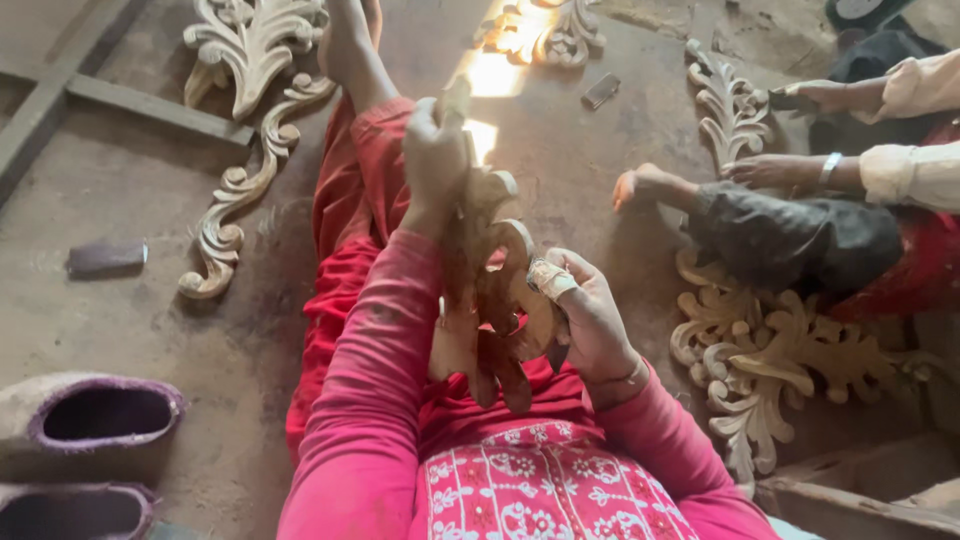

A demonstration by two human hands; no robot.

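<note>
Head view, seated on the floor. My left hand is closed around the upper end of a carved wooden scroll piece, holding it upright over my lap so its face turns toward me; my right hand, with a bandaged finger, is clamped against the lower curl, apparently steadying it from the side; the piece thus rests between both hands above my red trousers. Other carvings lie flat on the floor; a co-worker's hands press another carving down at right; slippers sit at left.
</note>
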